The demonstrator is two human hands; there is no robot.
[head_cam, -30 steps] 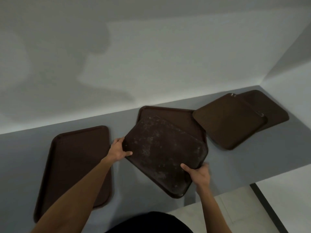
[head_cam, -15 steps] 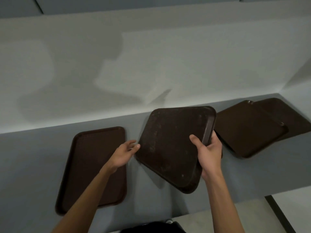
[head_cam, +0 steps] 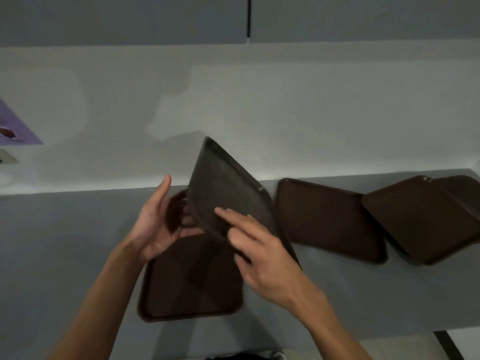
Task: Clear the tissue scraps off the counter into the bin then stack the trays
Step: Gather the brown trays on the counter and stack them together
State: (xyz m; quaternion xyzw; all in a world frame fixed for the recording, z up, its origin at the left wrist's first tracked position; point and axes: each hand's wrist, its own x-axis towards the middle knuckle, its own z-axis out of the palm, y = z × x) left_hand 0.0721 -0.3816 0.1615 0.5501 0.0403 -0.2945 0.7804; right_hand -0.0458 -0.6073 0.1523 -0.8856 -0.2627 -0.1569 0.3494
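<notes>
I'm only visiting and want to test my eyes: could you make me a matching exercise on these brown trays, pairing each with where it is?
Things:
1. greyish tray
2. left tray
3. middle tray
4. right tray

Places:
A. lying partly over another tray
B. flat on the counter, partly hidden by the left hand
C. tilted in the air, gripped by the right hand
D. flat on the counter, alone

Pairs: 1-C, 2-B, 3-D, 4-A
</notes>
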